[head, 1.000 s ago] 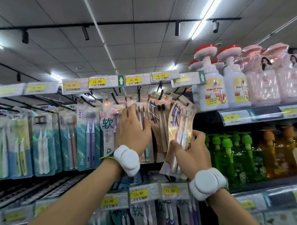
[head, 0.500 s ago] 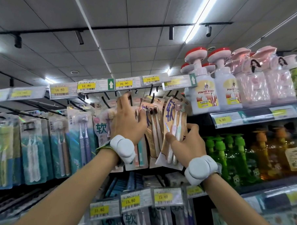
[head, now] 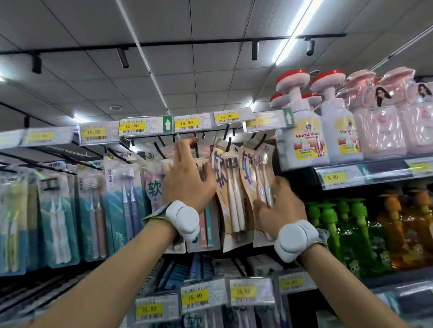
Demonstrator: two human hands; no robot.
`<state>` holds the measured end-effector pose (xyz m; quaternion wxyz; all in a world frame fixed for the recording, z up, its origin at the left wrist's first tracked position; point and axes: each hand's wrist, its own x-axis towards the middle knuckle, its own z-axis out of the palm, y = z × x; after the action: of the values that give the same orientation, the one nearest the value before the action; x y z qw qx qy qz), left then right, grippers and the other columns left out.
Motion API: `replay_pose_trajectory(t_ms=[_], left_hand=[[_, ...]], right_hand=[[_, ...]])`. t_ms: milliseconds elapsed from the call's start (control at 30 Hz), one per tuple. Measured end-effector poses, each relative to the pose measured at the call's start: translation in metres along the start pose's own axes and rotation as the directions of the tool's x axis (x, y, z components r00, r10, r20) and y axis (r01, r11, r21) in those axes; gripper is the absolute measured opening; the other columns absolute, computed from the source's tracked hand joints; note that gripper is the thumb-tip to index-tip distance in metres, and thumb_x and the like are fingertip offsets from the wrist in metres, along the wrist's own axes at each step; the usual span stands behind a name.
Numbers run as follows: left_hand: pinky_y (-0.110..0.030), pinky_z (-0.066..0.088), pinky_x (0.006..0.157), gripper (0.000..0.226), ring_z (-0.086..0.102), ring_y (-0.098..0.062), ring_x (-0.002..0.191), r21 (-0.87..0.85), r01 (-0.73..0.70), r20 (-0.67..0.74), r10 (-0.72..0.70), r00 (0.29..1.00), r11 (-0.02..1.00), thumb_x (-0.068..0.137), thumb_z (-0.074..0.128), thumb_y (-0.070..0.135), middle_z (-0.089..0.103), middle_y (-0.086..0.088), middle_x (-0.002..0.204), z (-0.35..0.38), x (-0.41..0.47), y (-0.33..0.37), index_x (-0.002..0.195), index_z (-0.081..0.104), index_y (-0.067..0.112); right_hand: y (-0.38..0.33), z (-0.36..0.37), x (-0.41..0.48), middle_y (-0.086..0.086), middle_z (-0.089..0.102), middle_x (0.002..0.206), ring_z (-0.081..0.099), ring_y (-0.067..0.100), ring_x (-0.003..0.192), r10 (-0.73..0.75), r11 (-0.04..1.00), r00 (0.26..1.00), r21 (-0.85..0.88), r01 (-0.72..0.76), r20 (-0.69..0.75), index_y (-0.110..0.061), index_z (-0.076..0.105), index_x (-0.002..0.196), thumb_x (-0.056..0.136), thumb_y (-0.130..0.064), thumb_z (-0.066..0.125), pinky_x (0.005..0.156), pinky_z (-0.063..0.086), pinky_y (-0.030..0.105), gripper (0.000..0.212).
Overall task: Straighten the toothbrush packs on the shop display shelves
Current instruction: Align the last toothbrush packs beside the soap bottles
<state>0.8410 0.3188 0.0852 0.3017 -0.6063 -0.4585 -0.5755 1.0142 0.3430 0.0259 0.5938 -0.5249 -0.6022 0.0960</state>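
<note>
Toothbrush packs hang in a row from black hooks under a rail of yellow price tags (head: 186,123). My right hand (head: 281,207) grips the lower half of a beige pack (head: 256,170) holding pink and grey brushes; this pack hangs nearly upright on the rightmost hook. My left hand (head: 188,180) lies flat over a pink pack (head: 204,227), fingers reaching up to its hook; whether it grips is unclear. Between them hangs a beige pack with white brushes (head: 230,189). Teal and blue packs (head: 124,197) fill the left part of the row.
Hand wash pump bottles (head: 304,140) stand on the shelf right beside the packs, pink bottles (head: 383,129) further right. Green and orange soap bottles (head: 351,229) fill the shelf below. A lower row of hanging packs with price tags (head: 243,291) sits under my wrists.
My right hand has swung the tilted beige pack back to hang nearly upright. My left hand has slid up to the hook. The view has tilted upward.
</note>
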Motion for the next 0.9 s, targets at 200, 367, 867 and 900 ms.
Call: replay_pose_trajectory(t_ms=[200, 367, 867, 900], left_hand=[[-0.042, 0.057, 0.064, 0.045, 0.059, -0.023, 0.083, -0.011, 0.006, -0.005, -0.006, 1.0, 1.0, 0.092, 0.059, 0.024, 0.052, 0.0, 0.132, -0.003, -0.001, 0.003, 0.132, 0.039, 0.017], [-0.033, 0.046, 0.074, 0.048, 0.06, -0.024, 0.099, -0.063, 0.032, 0.035, -0.03, 0.999, 0.997, 0.094, 0.056, 0.02, 0.049, 0.001, 0.142, -0.007, -0.003, 0.004, 0.138, 0.038, 0.019], [-0.028, 0.037, 0.079, 0.036, 0.061, -0.028, 0.096, -0.126, 0.016, 0.17, 0.005, 0.985, 0.992, 0.096, 0.055, 0.023, 0.054, -0.001, 0.126, -0.029, -0.059, 0.019, 0.13, 0.047, 0.019], [-0.028, 0.038, 0.077, 0.03, 0.06, -0.026, 0.089, -0.142, 0.016, 0.181, 0.01, 0.983, 0.99, 0.096, 0.054, 0.023, 0.055, 0.001, 0.121, -0.031, -0.069, 0.021, 0.125, 0.049, 0.02]], right_hand=[[0.013, 0.002, 0.004, 0.018, 0.061, 0.118, 0.061, 0.043, 0.105, -0.019, 0.999, 1.0, -0.029, 0.019, -0.015, -0.033, 0.033, 0.139, 0.086, -0.031, 0.064, 0.081, 0.052, 0.04, 0.062], [0.019, -0.001, 0.003, 0.02, 0.059, 0.122, 0.058, 0.043, 0.11, -0.008, 1.0, 1.0, -0.005, 0.008, -0.01, -0.027, 0.037, 0.141, 0.087, -0.03, 0.066, 0.078, 0.04, 0.033, 0.061], [0.005, -0.007, -0.043, 0.014, 0.051, 0.136, 0.055, 0.036, 0.118, 0.007, 1.0, 0.999, 0.011, -0.006, -0.041, -0.017, 0.045, 0.136, 0.087, -0.034, 0.067, 0.087, 0.045, 0.038, 0.057], [0.004, -0.008, -0.048, 0.011, 0.053, 0.134, 0.057, 0.033, 0.116, -0.009, 1.0, 1.0, 0.024, 0.009, -0.022, -0.021, 0.048, 0.134, 0.088, -0.035, 0.067, 0.083, 0.044, 0.035, 0.052]])
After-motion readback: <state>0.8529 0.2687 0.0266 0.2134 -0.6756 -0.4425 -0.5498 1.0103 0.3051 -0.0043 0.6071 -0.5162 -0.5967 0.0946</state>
